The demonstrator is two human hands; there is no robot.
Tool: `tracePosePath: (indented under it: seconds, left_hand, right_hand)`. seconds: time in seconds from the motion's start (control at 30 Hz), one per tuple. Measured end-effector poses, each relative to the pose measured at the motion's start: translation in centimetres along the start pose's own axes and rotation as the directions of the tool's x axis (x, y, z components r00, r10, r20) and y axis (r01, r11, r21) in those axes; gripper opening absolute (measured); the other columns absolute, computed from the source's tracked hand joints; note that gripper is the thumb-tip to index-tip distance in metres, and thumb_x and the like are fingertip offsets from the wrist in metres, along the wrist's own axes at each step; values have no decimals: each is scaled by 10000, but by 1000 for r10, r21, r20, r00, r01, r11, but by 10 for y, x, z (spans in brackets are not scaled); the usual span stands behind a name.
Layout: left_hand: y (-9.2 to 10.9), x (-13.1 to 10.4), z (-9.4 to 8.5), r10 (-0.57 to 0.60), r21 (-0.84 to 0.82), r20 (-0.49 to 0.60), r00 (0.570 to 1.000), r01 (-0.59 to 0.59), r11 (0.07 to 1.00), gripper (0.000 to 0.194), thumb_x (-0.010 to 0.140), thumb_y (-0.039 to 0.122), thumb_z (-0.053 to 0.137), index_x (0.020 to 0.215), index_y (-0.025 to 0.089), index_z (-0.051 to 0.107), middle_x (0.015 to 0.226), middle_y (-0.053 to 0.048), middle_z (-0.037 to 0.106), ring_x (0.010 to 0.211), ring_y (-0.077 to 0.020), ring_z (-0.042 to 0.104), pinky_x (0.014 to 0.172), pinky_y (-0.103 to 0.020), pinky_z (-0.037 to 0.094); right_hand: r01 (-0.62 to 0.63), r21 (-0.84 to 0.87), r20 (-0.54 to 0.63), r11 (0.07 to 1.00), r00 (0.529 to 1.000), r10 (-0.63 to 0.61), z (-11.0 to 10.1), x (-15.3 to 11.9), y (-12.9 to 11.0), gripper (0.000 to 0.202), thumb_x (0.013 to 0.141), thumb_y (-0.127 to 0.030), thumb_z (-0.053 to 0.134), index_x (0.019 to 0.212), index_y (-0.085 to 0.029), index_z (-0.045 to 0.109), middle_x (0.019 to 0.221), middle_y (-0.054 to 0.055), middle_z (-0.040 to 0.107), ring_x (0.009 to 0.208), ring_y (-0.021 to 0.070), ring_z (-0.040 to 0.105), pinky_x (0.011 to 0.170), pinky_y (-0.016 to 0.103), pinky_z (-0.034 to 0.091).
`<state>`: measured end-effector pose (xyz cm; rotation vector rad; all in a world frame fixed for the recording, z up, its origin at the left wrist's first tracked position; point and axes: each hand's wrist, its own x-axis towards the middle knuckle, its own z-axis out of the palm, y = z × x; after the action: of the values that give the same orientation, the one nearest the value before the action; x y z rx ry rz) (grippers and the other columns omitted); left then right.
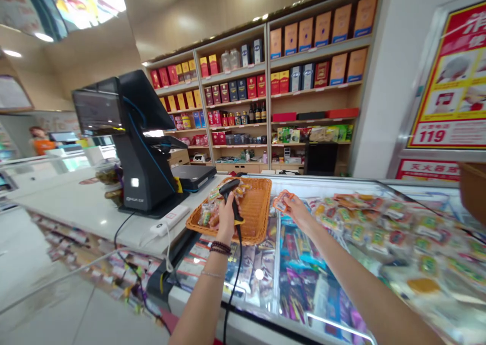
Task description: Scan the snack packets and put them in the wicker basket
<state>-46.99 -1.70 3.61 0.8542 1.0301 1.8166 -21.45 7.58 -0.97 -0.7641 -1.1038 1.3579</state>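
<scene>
A black handheld scanner [230, 187] with a cable running down is held upright in my left hand [227, 216], over a brown wicker basket [260, 203]. Several small packaged items [207, 213] lie in the left part of the basket. To the right of the basket, my right hand [296, 207] grips a small orange and clear packet [283, 201] by its edge, above the glass-topped case. The packet and the scanner are apart.
A black checkout terminal [146, 157] stands on the white counter [91, 218] at left, near a white power strip [169, 221]. Many wrapped packets [395, 223] cover the case at right. Stocked shelves [243, 102] stand behind. A person in orange [42, 145] is far left.
</scene>
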Motion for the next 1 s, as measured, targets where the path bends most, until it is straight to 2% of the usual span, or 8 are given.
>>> tracePosePath:
  seconds: [0.07, 0.17, 0.27, 0.37, 0.53, 0.7, 0.83, 1.0]
  left_hand:
    - [-1, -12, 23, 3, -5, 23, 1000, -3, 1000, 798, 651, 903, 995, 867, 241, 603, 671, 41, 618, 529, -116, 558, 493, -228, 447]
    - [-11, -33, 64, -43, -14, 148, 988, 46, 999, 780, 676, 887, 999, 868, 237, 615, 668, 45, 623, 518, -110, 564, 489, -230, 442]
    - [-29, -55, 100, -107, -3, 277, 955, 112, 994, 751, 702, 856, 1011, 852, 229, 626, 650, 40, 624, 498, -105, 554, 472, -231, 426]
    - [-52, -72, 121, -128, 35, 378, 917, 124, 992, 749, 707, 857, 1013, 844, 234, 622, 641, 40, 624, 483, -102, 539, 462, -231, 406]
    - [-78, -84, 119, -144, 141, 464, 874, 87, 986, 794, 697, 930, 985, 815, 247, 598, 625, 39, 611, 452, -101, 515, 450, -245, 388]
    - [-81, -88, 107, -138, 161, 476, 868, 69, 985, 784, 755, 951, 933, 865, 251, 596, 641, 39, 607, 460, -103, 503, 450, -252, 386]
    - [-84, -90, 107, -144, 185, 475, 868, 61, 981, 794, 770, 979, 903, 838, 257, 580, 630, 37, 602, 456, -107, 496, 454, -261, 399]
    - [-89, -91, 109, -158, 241, 483, 861, 43, 970, 786, 764, 973, 909, 810, 250, 604, 606, 38, 577, 439, -109, 481, 449, -271, 384]
  right_hand:
    - [-4, -60, -43, 998, 999, 2, -30, -13, -19, 497, 727, -522, 1081, 995, -308, 721, 921, 61, 856, 964, 331, 881, 1007, 568, 754]
    - [-17, -150, -36, 989, 999, 12, -59, -30, -49, 488, 723, -499, 1092, 1012, -291, 758, 946, 78, 875, 991, 348, 892, 1028, 575, 763]
    - [-14, -228, -42, 974, 999, 4, -72, -42, -72, 450, 774, -495, 1074, 1031, -292, 765, 999, 76, 894, 1049, 350, 908, 1059, 563, 765]
    - [-18, -297, -62, 955, 998, -1, -80, -45, -86, 423, 819, -502, 1047, 1006, -293, 730, 944, 39, 882, 971, 321, 910, 1031, 571, 775]
    - [5, -307, -112, 952, 993, -42, -95, -35, -95, 411, 853, -493, 1011, 1002, -295, 683, 876, 9, 856, 883, 297, 893, 963, 563, 784]
    - [37, -301, -188, 953, 977, -98, -98, -25, -87, 372, 884, -479, 945, 1059, -315, 661, 952, 21, 878, 964, 311, 898, 982, 557, 774]
    - [-24, -281, -212, 959, 977, -38, -96, -22, -75, 353, 885, -451, 923, 1050, -315, 641, 973, 33, 873, 988, 324, 893, 960, 552, 771]
    - [-48, -259, -187, 965, 982, -1, -100, -22, -71, 392, 859, -436, 956, 1020, -300, 626, 914, 37, 832, 953, 309, 877, 873, 465, 754]
